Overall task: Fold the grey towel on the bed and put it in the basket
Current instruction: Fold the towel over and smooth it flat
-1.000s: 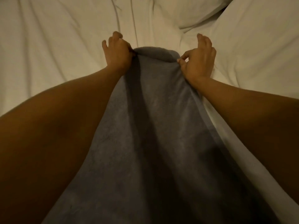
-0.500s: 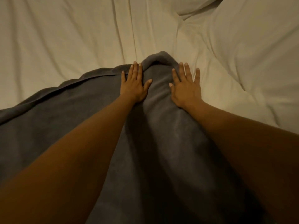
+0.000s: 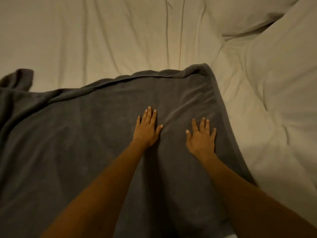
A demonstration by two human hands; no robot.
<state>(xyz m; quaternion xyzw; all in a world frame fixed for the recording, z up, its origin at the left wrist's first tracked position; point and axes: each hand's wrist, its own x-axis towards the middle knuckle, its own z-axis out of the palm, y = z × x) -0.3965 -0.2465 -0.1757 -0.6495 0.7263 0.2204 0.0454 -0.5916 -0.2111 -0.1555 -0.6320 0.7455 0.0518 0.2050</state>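
The grey towel (image 3: 82, 127) lies spread over the bed, filling the left and lower part of the view. Its far hem runs from the left edge up to a corner near the middle. A bunched corner sticks up at the far left. My left hand (image 3: 147, 129) rests flat on the towel, palm down, fingers apart. My right hand (image 3: 201, 139) lies flat beside it, close to the towel's right edge, fingers spread. Neither hand holds anything. No basket is in view.
The bed's cream sheet (image 3: 106, 40) stretches beyond the towel, with long creases. A white pillow (image 3: 243, 12) sits at the top right, and a rumpled white duvet (image 3: 283, 86) runs down the right side.
One second ago both hands pinched the towel's far end. They let go, pressed flat on it, and now sit nearer me. The towel now lies wider and flatter.
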